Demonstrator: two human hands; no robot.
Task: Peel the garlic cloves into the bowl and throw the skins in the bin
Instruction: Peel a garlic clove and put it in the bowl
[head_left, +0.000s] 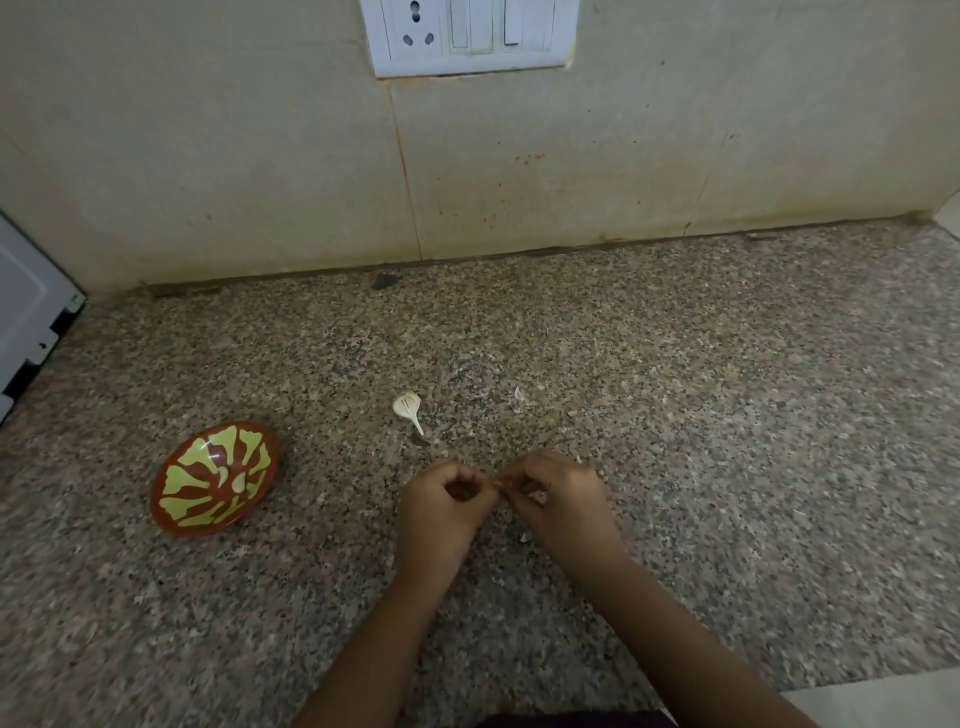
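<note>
My left hand (447, 499) and my right hand (558, 496) meet over the granite counter, fingers curled, pinching a small garlic clove (500, 483) between them; most of the clove is hidden by my fingers. A brown bowl (171, 512) with a yellow-green pattern sits to the left and holds two peeled cloves (231, 480). The rest of the garlic head (408, 406), white with a stalk, lies on the counter just beyond my hands. A loose scrap of skin (519, 394) lies to its right, another small scrap (524, 538) under my right wrist.
The speckled granite counter (727, 415) runs back to a beige tiled wall with a white socket and switch plate (467, 36). A white appliance corner (26, 312) stands at the far left. The counter's front edge (857, 691) shows at the lower right.
</note>
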